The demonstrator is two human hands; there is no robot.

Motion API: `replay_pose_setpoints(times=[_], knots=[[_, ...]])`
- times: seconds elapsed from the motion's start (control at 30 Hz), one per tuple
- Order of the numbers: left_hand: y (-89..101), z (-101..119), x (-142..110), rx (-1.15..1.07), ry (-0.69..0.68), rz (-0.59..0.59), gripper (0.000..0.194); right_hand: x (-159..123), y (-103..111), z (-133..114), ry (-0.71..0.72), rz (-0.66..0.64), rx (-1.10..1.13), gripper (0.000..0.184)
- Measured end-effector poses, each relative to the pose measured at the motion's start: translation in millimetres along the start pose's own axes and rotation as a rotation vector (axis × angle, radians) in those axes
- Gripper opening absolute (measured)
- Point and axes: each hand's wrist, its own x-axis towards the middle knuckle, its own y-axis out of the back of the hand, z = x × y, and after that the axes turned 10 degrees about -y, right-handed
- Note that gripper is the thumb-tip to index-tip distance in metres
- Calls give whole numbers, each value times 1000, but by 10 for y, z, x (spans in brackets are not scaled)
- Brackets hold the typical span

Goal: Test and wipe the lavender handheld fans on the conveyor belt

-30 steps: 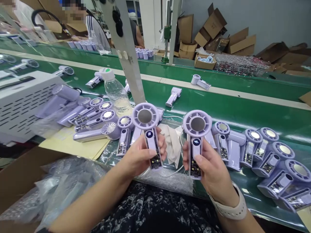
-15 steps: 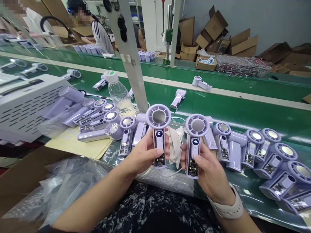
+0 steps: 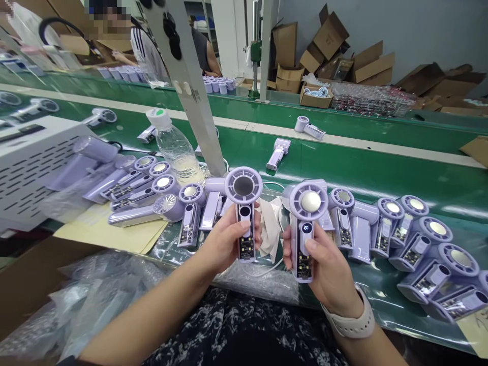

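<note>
My left hand (image 3: pixel 229 239) is closed around the handle of a lavender handheld fan (image 3: pixel 244 185), held upright, its thumb on the button below a dark display. A second lavender handheld fan (image 3: pixel 309 201) is gripped in my right hand (image 3: pixel 328 259); its small screen reads 20, and the thumb rests beside its button. Both fans face me, with circuit boards showing through clear handle fronts. Behind and between them lie a pale cloth (image 3: pixel 269 231) and a white cable (image 3: pixel 267 272). More fans stand close on both sides, such as one fan (image 3: pixel 190 213) at left and another (image 3: pixel 343 216) at right.
A water bottle (image 3: pixel 175 147) stands by a metal post (image 3: pixel 198 101). At left are a white vented box (image 3: pixel 34 173) and yellow paper (image 3: pixel 110 231). Fans lie on the green conveyor (image 3: pixel 244 147). Plastic bags (image 3: pixel 102 300) fill the lower left. Across the line sits a person (image 3: pixel 147 48).
The left fan's display has gone from 20 to dark. The right fan's display has changed to 20. The left thumb has moved up onto the button. The view has shifted slightly.
</note>
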Motion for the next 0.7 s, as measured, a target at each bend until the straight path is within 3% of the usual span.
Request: replay_pose_setpoints(times=[0.07, 0.23, 0.4, 0.7], knots=[[-8, -28, -10, 5, -1, -1, 39, -8, 4, 13, -16, 17, 13, 19], [-8, -3, -33, 17, -57, -136, 37, -12, 32, -36, -12, -28, -21, 22], [-44, 55, 49, 85, -14, -38, 34, 69, 0, -92, -7, 91, 23, 18], [-54, 18, 100, 84, -9, -1, 34, 111, 33, -44, -21, 111, 144, 22]])
